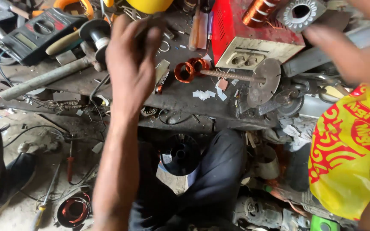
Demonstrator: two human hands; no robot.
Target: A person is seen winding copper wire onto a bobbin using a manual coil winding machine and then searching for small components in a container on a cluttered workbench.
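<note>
Nearest the camera, the person's dark-trousered knees [210, 171] frame a black spool [180, 154] lying on the floor below the worktop's edge. On the left floor lie a red-handled screwdriver [70, 162] and a round coil housing [74, 210] with copper windings. At the right, a yellow bag [343, 158] with red print hangs close to the lens, partly covering the right forearm.

The left hand [131, 64] reaches out over the dark worktop [185, 100], back of the hand up, fingers [150, 36] loosely spread and gripping nothing; their tips lie near a black reel [96, 32] with a white hub. Just right of the hand sit two small copper coils [191, 69] on a threaded rod [230, 76] that ends in a grey disc [265, 81]. White paper scraps [206, 94] lie scattered below the coils.

The right hand [350, 51] is blurred at the upper right, fingers open, holding nothing, hovering beside a red box [249, 30] with a pale front panel. A grey pipe [43, 79] lies on the left of the worktop. Farther back rest a black meter [35, 34], a copper winding [258, 10] and a toothed metal ring [300, 13].
</note>
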